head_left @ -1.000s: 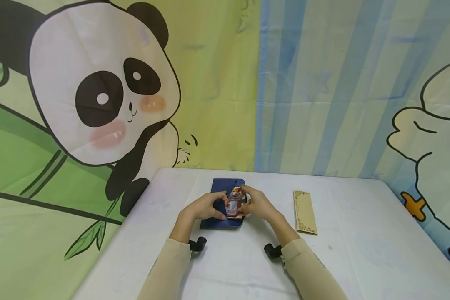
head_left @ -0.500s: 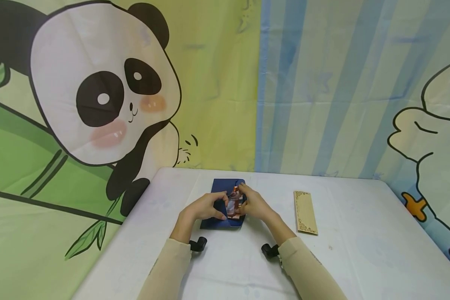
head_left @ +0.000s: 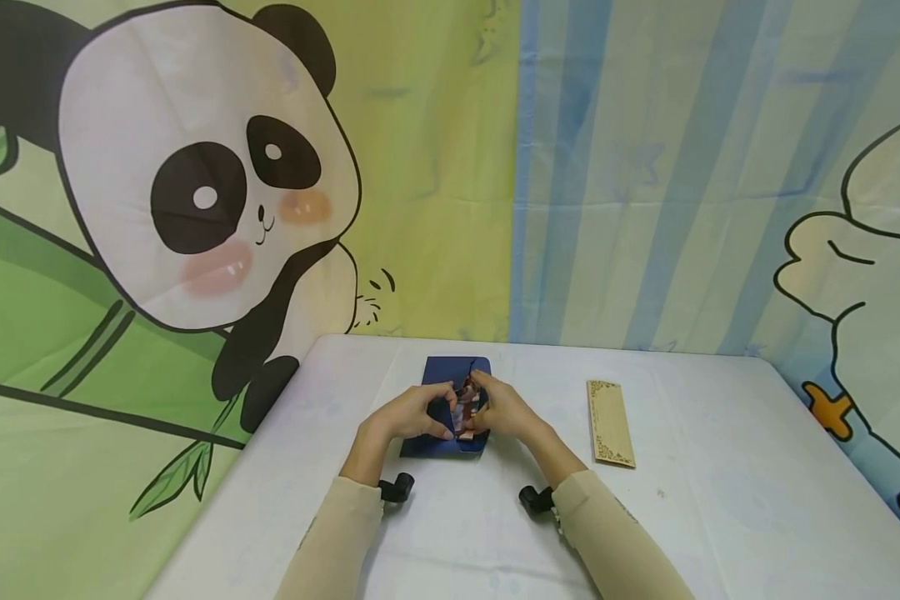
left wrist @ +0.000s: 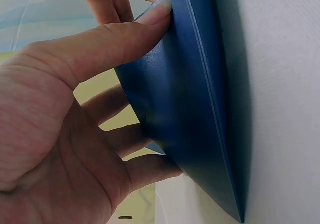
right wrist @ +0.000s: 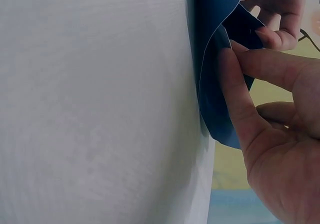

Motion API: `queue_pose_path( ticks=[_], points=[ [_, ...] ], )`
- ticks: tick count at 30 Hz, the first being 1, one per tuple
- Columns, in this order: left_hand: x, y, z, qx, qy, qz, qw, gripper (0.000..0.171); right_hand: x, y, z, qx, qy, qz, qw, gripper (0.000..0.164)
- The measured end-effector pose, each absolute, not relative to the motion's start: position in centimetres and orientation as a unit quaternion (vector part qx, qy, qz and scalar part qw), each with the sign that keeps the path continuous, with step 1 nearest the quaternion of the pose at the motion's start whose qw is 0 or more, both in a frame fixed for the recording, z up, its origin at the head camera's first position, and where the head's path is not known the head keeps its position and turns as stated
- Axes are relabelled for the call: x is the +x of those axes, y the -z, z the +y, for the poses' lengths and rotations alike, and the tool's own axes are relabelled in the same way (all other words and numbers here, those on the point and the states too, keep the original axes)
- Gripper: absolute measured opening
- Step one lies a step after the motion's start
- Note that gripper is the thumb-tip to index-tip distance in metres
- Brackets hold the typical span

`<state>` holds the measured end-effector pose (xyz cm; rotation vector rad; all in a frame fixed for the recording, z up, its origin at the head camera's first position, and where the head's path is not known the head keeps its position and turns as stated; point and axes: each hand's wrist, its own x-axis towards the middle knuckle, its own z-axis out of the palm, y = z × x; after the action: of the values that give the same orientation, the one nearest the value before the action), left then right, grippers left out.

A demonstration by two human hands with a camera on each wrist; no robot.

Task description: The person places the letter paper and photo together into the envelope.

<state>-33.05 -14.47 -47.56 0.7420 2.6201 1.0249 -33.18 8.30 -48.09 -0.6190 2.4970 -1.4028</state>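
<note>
A dark blue folded paper envelope [head_left: 444,371] lies on the white table. A card printed with a cartoon figure [head_left: 465,415] sits at its right half, its left edge along the envelope's slanted fold. My left hand [head_left: 411,413] holds the envelope's raised fold; in the left wrist view the thumb lies on the blue paper [left wrist: 170,89], the other fingers behind it. My right hand [head_left: 513,408] pinches the card between thumb and fingers at its right side. The right wrist view has these fingers inside the envelope's opening [right wrist: 215,99], the card's printed face hidden.
A long tan strip [head_left: 610,425] with a dark ornamental border lies on the table to the right of my hands. Behind the table [head_left: 720,417] hang printed curtains with a panda [head_left: 217,75]. A black camera mount is on each wrist.
My right hand has moved left with the card, and less of its printed face shows between the hands. The left hand stays in place at the envelope.
</note>
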Motion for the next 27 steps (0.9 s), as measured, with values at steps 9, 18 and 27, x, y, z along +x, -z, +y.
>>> queue_pose_path(
  ticks=[9,18,27],
  points=[
    [-33.05,47.51,-14.55,0.259,-0.35,0.893,0.11,0.04,-33.09,48.22,7.97,-0.223,0.481,0.84,0.118,0.094],
    [-33.01,47.54,-14.54,0.261,-0.354,0.891,0.111,0.041,-33.28,48.64,7.8,-0.205,0.471,0.845,0.146,0.111],
    [-33.0,47.4,-14.64,0.271,-0.354,0.89,0.098,0.038,-33.36,48.65,7.9,-0.205,0.466,0.85,0.138,0.111]
  ],
)
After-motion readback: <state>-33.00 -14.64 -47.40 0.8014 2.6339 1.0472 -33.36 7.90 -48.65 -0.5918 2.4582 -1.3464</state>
